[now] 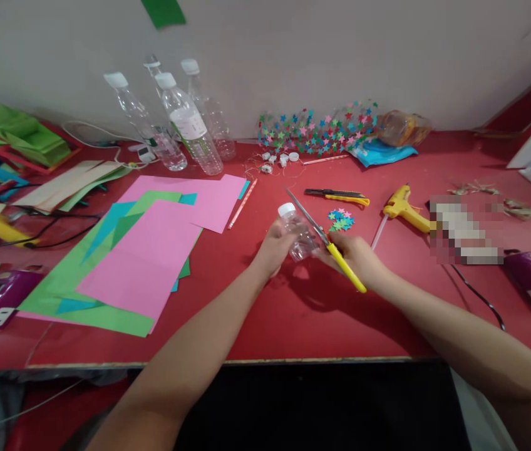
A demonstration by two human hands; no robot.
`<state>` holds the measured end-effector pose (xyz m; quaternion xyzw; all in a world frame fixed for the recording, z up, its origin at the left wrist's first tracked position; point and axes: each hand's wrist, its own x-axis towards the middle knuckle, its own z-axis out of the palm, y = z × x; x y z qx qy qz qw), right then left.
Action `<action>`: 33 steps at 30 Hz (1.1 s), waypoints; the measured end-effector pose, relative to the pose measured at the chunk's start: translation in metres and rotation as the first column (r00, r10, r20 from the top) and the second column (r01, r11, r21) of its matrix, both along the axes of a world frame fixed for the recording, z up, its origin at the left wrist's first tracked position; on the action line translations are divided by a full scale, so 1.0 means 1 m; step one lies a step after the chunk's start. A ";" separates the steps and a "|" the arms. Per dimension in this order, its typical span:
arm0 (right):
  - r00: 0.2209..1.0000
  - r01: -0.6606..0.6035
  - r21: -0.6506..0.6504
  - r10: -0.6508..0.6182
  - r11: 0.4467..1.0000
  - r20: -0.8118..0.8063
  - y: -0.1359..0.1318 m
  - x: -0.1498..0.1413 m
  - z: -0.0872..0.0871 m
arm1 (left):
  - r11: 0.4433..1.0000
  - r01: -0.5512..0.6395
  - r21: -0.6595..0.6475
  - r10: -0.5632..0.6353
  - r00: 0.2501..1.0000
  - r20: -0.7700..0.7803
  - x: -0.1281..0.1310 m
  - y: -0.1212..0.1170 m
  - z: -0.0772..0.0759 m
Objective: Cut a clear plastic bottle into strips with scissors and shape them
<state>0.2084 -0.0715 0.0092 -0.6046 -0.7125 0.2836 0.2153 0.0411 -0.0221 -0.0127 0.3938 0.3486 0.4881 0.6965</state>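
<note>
Bottle top [302,245]: clear plastic with a white cap [287,210], tilted, between my two hands above the red tabletop [265,332]; its capped end points away from me.
Left hand [275,247]: pinching the bottle top from its left side, thumb over the plastic.
Right hand [354,252]: closed on the scissors, its fingertips reaching to the lower end of the bottle top; whether they press on the plastic, I cannot tell.
Scissors [335,254]: yellow handles slanting towards me across my right hand, blades angled away and leftward past the bottle top.
Star cutouts [341,220]: a small, many-coloured pile just beyond my right hand.
Utility knife [337,196]: lying farther out, past the star cutouts.
Glue gun [406,210]: yellow, to the right of my right hand and a little beyond it.
Paper sheets [143,257]: pink, green and blue, overlapping, left of my left hand.
Striped stick [243,203]: beyond my left hand, beside the paper sheets.
Bottles [195,131]: four, clear and white-capped, standing well beyond my left hand, off to its left.
</note>
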 end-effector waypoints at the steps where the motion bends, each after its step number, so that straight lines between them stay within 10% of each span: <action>1: 1.000 -0.007 -0.006 0.007 1.000 -0.011 0.000 0.001 0.001 | 0.999 -0.051 0.014 0.050 0.998 0.031 -0.003 0.004 0.001; 12: 0.976 -0.212 -0.164 0.218 0.963 0.018 -0.004 0.008 0.015 | 0.921 -0.371 0.122 0.363 0.928 0.082 -0.036 0.041 0.000; 33: 0.977 -0.205 -0.304 0.175 0.930 -0.121 -0.009 0.008 0.015 | 0.927 -0.347 0.140 0.345 0.938 0.042 -0.020 0.027 0.000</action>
